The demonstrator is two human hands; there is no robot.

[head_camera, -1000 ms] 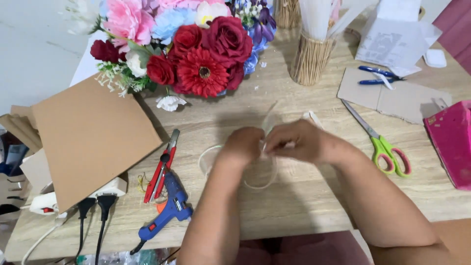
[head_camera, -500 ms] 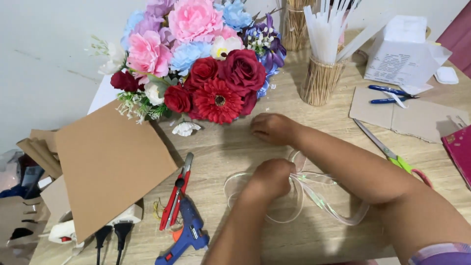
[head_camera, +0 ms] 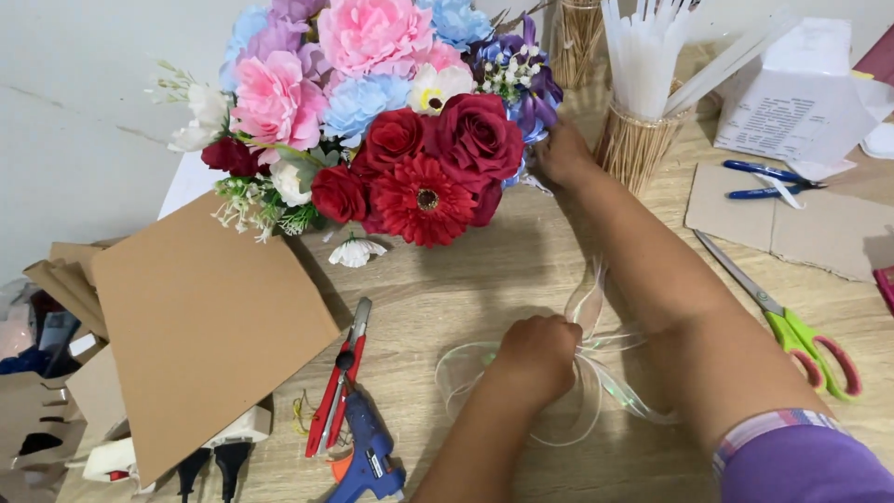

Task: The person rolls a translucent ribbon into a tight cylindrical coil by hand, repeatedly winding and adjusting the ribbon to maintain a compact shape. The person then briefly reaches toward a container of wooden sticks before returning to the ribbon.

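My left hand (head_camera: 535, 359) is closed on the middle of a sheer, translucent ribbon bow (head_camera: 596, 373) that lies on the wooden table (head_camera: 466, 279). My right hand (head_camera: 563, 154) reaches far forward and touches the right side of a large bouquet of artificial flowers (head_camera: 391, 121) in red, pink, blue and purple. Whether its fingers grip a stem is hidden behind the blooms. My right forearm crosses above the bow's loops.
A brown cardboard sheet (head_camera: 200, 326) lies at the left. Red pliers (head_camera: 337, 382) and a blue glue gun (head_camera: 368, 456) sit in front of it. Green-handled scissors (head_camera: 792, 326) lie at the right, near cardboard (head_camera: 810, 224), two blue pens (head_camera: 768, 172) and a holder of glue sticks (head_camera: 643, 102).
My right hand left the ribbon and moved forward to the bouquet. My left hand stayed on the bow. The view shifted closer to the flowers.
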